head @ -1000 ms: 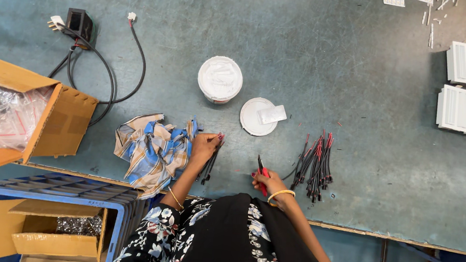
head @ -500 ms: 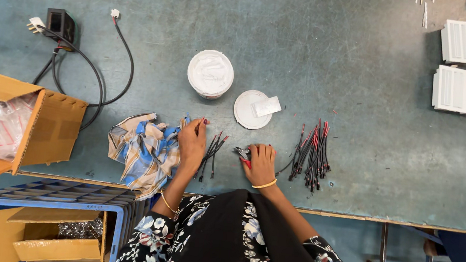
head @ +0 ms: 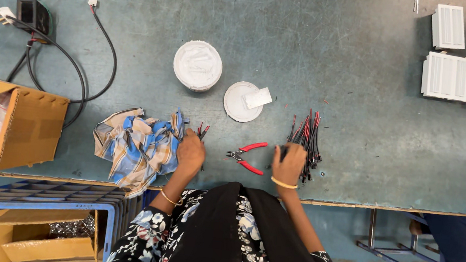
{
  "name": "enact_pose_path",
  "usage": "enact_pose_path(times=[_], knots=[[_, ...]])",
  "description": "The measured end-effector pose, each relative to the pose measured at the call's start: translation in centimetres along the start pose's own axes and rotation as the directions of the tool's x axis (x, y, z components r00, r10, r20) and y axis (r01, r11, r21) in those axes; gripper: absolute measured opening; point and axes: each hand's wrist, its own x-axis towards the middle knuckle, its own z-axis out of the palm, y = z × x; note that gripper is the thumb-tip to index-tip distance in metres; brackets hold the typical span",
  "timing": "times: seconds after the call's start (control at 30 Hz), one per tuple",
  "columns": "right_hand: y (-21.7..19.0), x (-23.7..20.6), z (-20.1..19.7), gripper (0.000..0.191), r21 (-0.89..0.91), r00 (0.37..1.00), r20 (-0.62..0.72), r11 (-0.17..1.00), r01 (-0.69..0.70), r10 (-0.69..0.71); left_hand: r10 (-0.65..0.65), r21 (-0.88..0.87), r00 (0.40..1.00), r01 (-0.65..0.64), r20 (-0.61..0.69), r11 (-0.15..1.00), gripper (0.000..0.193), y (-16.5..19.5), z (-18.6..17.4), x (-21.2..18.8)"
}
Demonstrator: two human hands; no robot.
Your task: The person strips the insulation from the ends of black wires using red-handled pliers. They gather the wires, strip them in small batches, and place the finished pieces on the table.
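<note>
the left hand (head: pixel 191 152) rests clenched over a few short red-and-black wires (head: pixel 203 131) whose tips poke out past its fingertips, just beside the crumpled blue-and-tan checked cloth (head: pixel 135 144). the right hand (head: pixel 290 162) reaches into the larger bundle of red-and-black wires (head: pixel 306 135); whether its fingers grip any cannot be told. the red-handled cutting pliers (head: pixel 247 156) lie released on the table (head: pixel 337 55), between the two hands. judged: only a small batch sits apart; most of the bundle remains.
</note>
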Motion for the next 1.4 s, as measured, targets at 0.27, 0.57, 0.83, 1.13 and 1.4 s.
enact_pose_path(times=[0.27, 0.57, 0.83, 1.13, 1.4], knots=[[4.2, 1.4, -0.3, 0.025, -0.115, 0.991, 0.063, 0.987, -0.113, 0.120, 0.113, -0.560, 0.972, -0.213, -0.208, 0.801, 0.019, 3.3, -6.2, -1.3], [5.4, 2.6, -2.9, 0.016, 0.047, 0.913, 0.214, 0.930, -0.365, 0.347, 0.098, -0.911, 0.995, -0.052, -0.012, 0.410, 0.012, 5.2, -5.3, -0.8], [3.3, 1.1, -1.4, 0.025, -0.236, 0.985, 0.084, 0.964, -0.127, 0.150, 0.097, -0.972, 0.993, 0.048, 0.072, 0.231, 0.010, 5.4, -2.8, -1.0], [6.6, 2.9, -2.9, 0.024, 0.090, 0.866, 0.269, 0.885, -0.458, 0.421, 0.109, -0.978, 0.976, 0.179, 0.191, 0.105, 0.013, 6.7, -4.1, -3.0], [10.2, 4.7, -4.4, 0.022, 0.438, 0.687, 0.477, 0.529, -0.727, 0.549, 0.110, -0.966, 0.960, 0.257, 0.259, 0.030, 0.014, 9.6, -4.2, -3.5]])
